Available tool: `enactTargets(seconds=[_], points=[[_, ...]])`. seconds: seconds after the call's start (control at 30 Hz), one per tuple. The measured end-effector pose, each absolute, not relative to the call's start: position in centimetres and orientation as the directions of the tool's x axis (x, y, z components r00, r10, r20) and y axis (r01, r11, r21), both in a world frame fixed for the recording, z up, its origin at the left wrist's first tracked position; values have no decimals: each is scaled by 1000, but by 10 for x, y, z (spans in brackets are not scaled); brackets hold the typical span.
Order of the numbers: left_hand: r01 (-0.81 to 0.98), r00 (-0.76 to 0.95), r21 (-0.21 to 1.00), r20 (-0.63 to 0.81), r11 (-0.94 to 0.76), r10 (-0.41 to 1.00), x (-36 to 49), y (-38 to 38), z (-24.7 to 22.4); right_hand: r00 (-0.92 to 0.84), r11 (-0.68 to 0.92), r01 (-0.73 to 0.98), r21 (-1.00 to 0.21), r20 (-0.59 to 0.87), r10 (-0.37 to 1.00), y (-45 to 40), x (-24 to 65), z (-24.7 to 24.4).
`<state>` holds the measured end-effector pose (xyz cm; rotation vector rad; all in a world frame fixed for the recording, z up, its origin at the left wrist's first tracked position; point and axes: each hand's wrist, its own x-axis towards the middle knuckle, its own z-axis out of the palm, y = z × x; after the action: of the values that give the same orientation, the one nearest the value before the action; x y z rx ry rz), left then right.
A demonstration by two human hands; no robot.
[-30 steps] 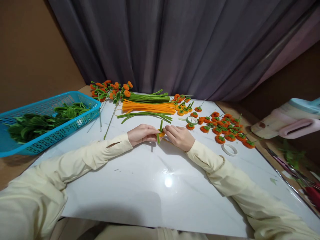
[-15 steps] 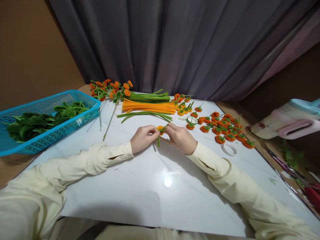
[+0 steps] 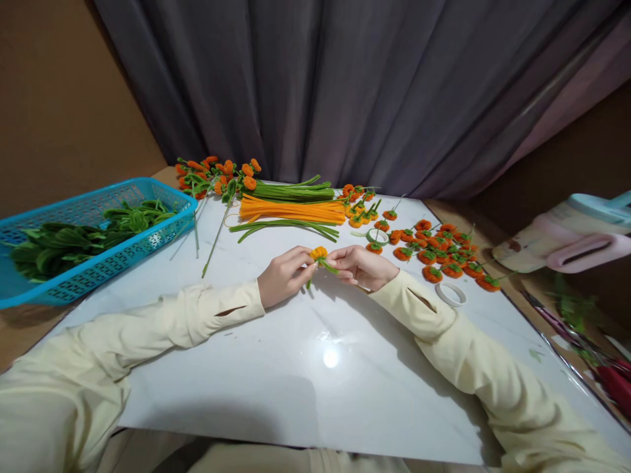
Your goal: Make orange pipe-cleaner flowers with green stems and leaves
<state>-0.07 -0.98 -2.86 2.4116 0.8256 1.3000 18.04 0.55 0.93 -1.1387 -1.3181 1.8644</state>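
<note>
Between my hands, above the white tabletop, is a small yellow-orange pumpkin (image 3: 319, 252) made of fuzzy pipe cleaner, with green pipe cleaner (image 3: 327, 265) at its underside. My left hand (image 3: 287, 276) pinches the pumpkin from the left, fingertips closed. From the right, my right hand (image 3: 363, 266) has its fingers closed on a green pipe cleaner end that sticks out sideways. Another green end hangs below the pumpkin. Just beyond the hands lie a few loose green pipe cleaners (image 3: 280, 226), a bundle of orange pipe cleaners (image 3: 290, 210) and a green bundle (image 3: 290, 191).
At left stands a blue basket (image 3: 123, 263) with green leaf shapes. Orange pumpkins (image 3: 438, 246) spread over the right side, near a white tape ring (image 3: 451, 294) and a green tape roll (image 3: 377, 236). A tumbler (image 3: 557, 236) and scissors (image 3: 557, 322) lie at far right.
The pumpkin has turned so its orange top shows more. My right hand has rotated and shifted slightly right, drawing the green end out sideways. My left hand stays nearly in place.
</note>
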Motion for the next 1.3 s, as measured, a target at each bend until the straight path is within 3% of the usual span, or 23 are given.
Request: enactTargets(seconds=[0.07,0.13,0.23,0.3,0.37,0.47,0.57,0.7,0.93,1.3], points=[[343,430,563,617,-752,658,-1,-8,-30,-497,-359,31,-933,-326,804,9,182,6],[292,394,729,498,-619,773,0,-4,-30,-459,-246,93,-965,-261,849,12,183,2],[75,336,973,181,-218,924,0,4,-29,-350,210,322,-923,90,932,13,183,-7],[-51,329,999,13,5,944,1,9,-28,-381,581,498,-644,440,813,13,184,-14],[-101,326,990,-58,95,944,1,10,-27,-496,768,593,-240,643,584,12,185,-23],[-121,336,983,-92,140,937,1,10,-26,-642,747,632,208,681,354,11,186,-33],[-130,347,980,-98,152,933,2,9,-27,-723,676,618,402,627,290,11,188,-36],[-131,347,979,-101,155,932,2,8,-26,-792,657,571,491,540,285,13,192,-35],[-128,341,970,-152,206,928,1,8,-24,-846,617,483,622,513,146,12,192,-32],[-52,375,942,-289,331,881,3,15,-21,-859,601,459,655,501,110,13,191,-36]])
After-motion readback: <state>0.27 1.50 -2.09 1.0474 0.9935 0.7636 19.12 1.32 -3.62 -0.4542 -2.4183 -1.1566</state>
